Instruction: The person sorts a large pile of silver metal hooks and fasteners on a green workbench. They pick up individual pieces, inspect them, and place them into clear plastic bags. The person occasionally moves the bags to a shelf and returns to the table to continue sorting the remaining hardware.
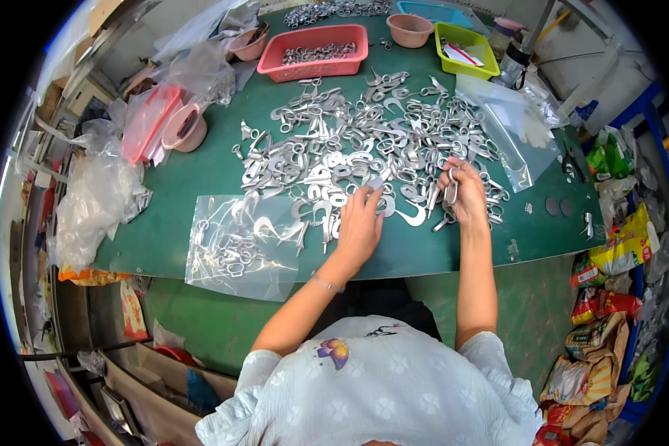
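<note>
A wide heap of silver metal parts (316,149), with rings, hooks and flat loops among them, covers the middle of the green table. Over its near edge my left hand (358,227) reaches with thumb and fingers apart. Its fingertips touch a flat grey metal piece (377,183) in the heap. At the heap's right side my right hand (468,193) is closed round ringed metal parts (451,186), whose loops stick out past the fingers; how many it holds is hidden. Left of my left hand lies a clear plastic bag (204,256) with several metal loops in it.
A pink basket (275,70) of metal parts, a pink bowl (410,31) and a green basket (468,69) stand at the back. Plastic bags (89,201) crowd the left edge. Clear bags (509,141) and black-handled pliers (570,165) lie on the right.
</note>
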### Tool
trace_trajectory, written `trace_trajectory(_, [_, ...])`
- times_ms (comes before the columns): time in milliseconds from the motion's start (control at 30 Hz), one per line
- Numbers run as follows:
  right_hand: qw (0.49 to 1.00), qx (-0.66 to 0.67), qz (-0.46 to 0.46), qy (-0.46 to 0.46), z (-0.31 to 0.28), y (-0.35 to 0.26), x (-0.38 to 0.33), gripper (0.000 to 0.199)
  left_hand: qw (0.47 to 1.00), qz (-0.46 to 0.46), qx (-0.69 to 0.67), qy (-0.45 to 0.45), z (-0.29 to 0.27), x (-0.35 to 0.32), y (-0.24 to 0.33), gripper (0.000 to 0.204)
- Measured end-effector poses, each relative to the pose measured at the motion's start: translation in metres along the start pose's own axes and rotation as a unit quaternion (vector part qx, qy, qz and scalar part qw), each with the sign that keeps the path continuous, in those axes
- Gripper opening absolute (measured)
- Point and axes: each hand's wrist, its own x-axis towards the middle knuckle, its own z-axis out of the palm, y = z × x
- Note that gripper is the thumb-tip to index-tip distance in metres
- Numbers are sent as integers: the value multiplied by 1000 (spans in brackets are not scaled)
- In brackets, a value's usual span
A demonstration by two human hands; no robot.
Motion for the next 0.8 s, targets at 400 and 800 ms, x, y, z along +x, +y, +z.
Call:
trace_trajectory(400, [733,-610,-299,-41,-2,32,-14,29,992,-75,-27,96,6,0,-23,16])
trace_trajectory(800, [938,-335,-14,-88,9,22,-22,15,982,-82,76,150,-79,-49,15,42])
